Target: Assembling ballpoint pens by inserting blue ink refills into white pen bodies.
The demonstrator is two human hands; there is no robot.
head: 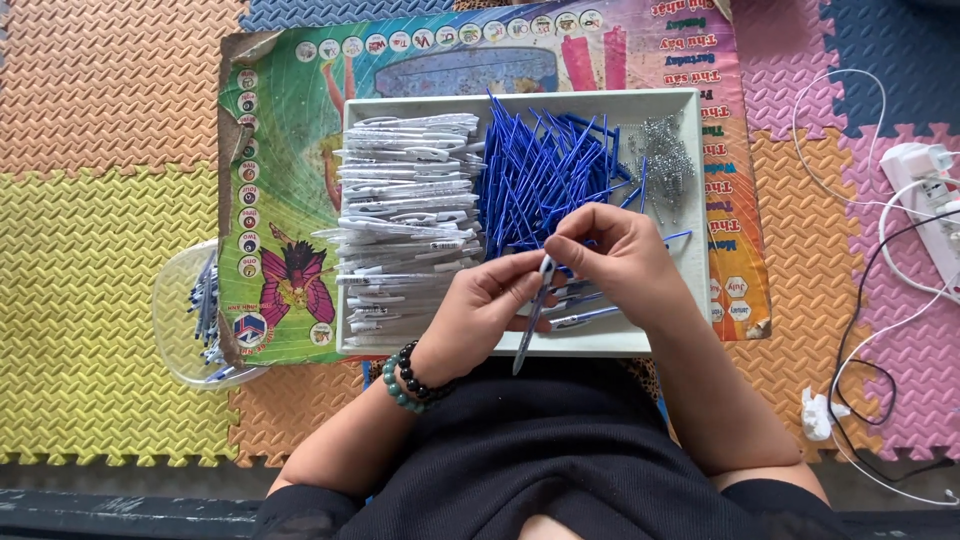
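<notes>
While both hands meet over the near edge of the shallow white rectangular tray (690,150), the left hand (480,310) pinches a clear plastic pen barrel (530,325), fingers closed on it. Right hand (615,255) curls at the barrel's top; grip contents unclear. White pen barrels (400,210) fill the tray's left side, blue refills (540,170) the middle, small metal springs (665,155) the far right corner.

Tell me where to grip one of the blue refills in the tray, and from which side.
Pinch a blue refill near its upper end, coming from above. The thin rods lie criss-crossed in a loose heap in the white tray, with their far ends fanned out and freer, while the left hand and right hand crowd the near ends.
</notes>
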